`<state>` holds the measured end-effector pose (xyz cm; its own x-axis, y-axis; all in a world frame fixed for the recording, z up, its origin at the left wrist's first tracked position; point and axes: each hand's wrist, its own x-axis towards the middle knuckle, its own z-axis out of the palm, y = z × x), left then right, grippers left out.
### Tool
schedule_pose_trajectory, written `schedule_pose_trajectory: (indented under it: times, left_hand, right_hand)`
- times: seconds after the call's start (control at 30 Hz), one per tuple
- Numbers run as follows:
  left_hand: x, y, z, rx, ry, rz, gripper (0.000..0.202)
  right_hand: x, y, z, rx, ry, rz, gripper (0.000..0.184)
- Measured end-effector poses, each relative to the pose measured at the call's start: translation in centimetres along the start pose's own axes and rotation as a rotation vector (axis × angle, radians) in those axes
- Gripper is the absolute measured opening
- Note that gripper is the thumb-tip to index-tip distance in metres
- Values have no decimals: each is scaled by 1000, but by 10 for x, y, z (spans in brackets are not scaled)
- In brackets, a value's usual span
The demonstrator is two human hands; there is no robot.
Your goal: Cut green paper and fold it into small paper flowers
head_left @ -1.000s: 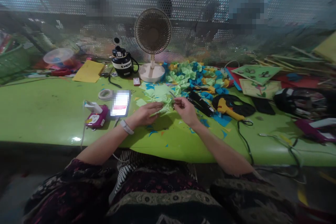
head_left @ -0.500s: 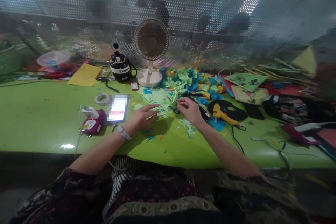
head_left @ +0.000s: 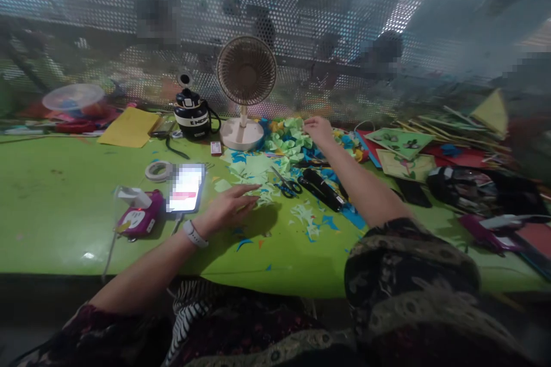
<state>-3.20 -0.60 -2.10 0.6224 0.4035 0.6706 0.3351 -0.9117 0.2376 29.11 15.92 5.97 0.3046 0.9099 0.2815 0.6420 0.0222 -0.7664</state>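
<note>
My left hand [head_left: 235, 205] hovers low over the table, fingers stretched out and holding nothing, beside light green paper scraps [head_left: 253, 167]. Reaching to the back, my right hand [head_left: 319, 131] is at a heap of crumpled green, blue and yellow paper pieces [head_left: 293, 140]. Its fingertips are pinched together, and whatever may be between them is too small to make out. Between the hands lie scissors [head_left: 289, 184] with dark handles. A black stapler [head_left: 321, 190] rests just right of them, below my right forearm. More cut scraps [head_left: 306, 219] are scattered nearer me.
A fan [head_left: 241, 133] and a dark bottle [head_left: 192, 120] stand at the back. Left of my hand are a lit phone [head_left: 186, 189], a tape roll [head_left: 158, 171] and a purple device [head_left: 140, 218]. Paper cards [head_left: 407, 166] and a black pouch [head_left: 465, 186] lie right.
My right hand has moved from above the green scraps back to the crumpled paper heap, uncovering the scissors and stapler. My left hand stays almost in place. The view has shifted slightly.
</note>
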Motion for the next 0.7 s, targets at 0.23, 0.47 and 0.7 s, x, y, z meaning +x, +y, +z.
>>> schedule_pose_trajectory:
  times: [0.23, 0.47, 0.7]
  left_hand:
    - [0, 2, 1, -2, -9, 1, 20]
    - [0, 9, 4, -100, -187, 12, 23]
    - [1, 9, 3, -134, -283, -23, 26]
  right_hand:
    - [-6, 8, 23, -343, -37, -82, 29]
    - [-70, -24, 37, -587, -489, -480, 28]
    - [-107, -47, 63, -889, -769, -729, 46]
